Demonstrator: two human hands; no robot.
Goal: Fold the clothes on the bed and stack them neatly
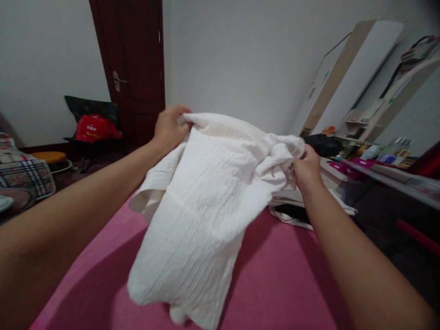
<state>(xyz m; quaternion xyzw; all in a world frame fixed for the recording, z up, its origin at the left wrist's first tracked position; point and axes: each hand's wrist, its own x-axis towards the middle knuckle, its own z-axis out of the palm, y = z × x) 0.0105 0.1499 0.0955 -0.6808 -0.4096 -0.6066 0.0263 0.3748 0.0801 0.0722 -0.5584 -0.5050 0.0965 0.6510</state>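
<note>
A white textured shirt (206,197) hangs between my two hands over a pink-covered surface (275,275). My left hand (173,124) is closed on its upper left edge, and a sleeve droops below that grip. On the right, my right hand (307,167) pinches a bunched, crumpled part of the same shirt. The lower part slants toward me, its bottom reaching down close to the pink cloth; whether it touches I cannot tell. Behind my right wrist lies a pile of folded clothes (292,213), white with a black patch, partly hidden by my arm.
A red plastic bag (96,128) rests on a dark chair at the left, near an orange-topped stool (50,157) and a plaid cloth (27,176). A dark wooden door (134,59) stands behind. At right are a cluttered table (388,167) and a tall pale cabinet (350,78).
</note>
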